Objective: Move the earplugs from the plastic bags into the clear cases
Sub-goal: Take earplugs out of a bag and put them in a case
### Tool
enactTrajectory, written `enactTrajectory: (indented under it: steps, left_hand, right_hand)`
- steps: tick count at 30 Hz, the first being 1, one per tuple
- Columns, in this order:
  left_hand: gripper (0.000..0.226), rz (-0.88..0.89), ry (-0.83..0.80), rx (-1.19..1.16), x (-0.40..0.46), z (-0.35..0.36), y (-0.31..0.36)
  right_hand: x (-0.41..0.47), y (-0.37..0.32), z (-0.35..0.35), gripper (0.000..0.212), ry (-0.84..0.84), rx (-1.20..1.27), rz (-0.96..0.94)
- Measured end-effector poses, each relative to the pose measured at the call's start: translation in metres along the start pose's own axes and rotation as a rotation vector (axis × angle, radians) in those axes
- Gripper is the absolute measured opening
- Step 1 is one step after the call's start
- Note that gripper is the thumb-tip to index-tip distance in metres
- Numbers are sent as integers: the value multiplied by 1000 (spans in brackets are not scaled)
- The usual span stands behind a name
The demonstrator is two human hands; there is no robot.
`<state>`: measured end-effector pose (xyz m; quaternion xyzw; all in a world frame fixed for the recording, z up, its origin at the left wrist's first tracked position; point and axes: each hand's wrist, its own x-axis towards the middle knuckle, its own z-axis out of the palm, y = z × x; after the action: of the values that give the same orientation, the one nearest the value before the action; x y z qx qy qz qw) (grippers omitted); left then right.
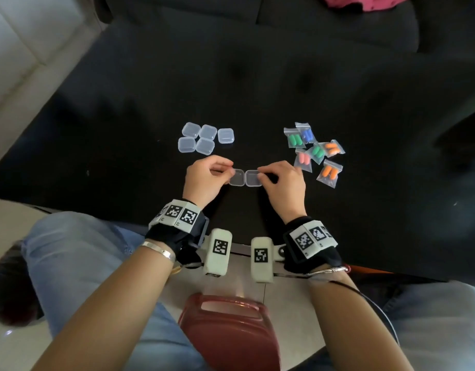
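Head view, the only one I've got: the open case (245, 177) lies flat on the black table (124, 145), both halves spread side by side, near the middle and just between the hands. Left hand (204, 180) has its fingers curled in, thumb and fingertips pinching the left half at its left edge. Right hand (283, 183) mirrors it, fingers bent and pinching the right half at its far-right corner. Neither hand is loose; both are grasping that one case.

To do this step well, I'd say keep the case pressed flat and fully opened so the hinge doesn't spring it shut, then free the right hand for a bag, since the bags sit on that side.

The earplug bags (315, 153) are heaped to the right, just beside the right hand's knuckles: green, blue, orange and pink plugs, all of them inside the plastic as far as I can make out. Five closed cases (204, 137) cluster on the far left of the hands, touching one another. Nothing is loaded into the open case yet, so I judge we're right at the start.
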<state>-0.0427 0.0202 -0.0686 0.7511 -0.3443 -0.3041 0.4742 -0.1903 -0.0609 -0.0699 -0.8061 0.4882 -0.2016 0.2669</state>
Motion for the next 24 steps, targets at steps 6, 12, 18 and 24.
enactTrajectory:
  steps: [6, 12, 18, 24]
  left_hand:
    - [20, 144, 67, 513, 7, 7, 11]
    - [19, 562, 37, 530, -13, 41, 38]
    - [29, 301, -272, 67, -39, 83, 34]
    - [17, -7, -368, -403, -52, 68, 22]
  right_hand:
    - [2, 23, -32, 32, 222, -135, -26]
    - [-6, 61, -64, 48, 8, -275, 202]
    - [-45, 43, -66, 22, 52, 191, 171]
    - [-60, 25, -59, 40, -89, 730, 240]
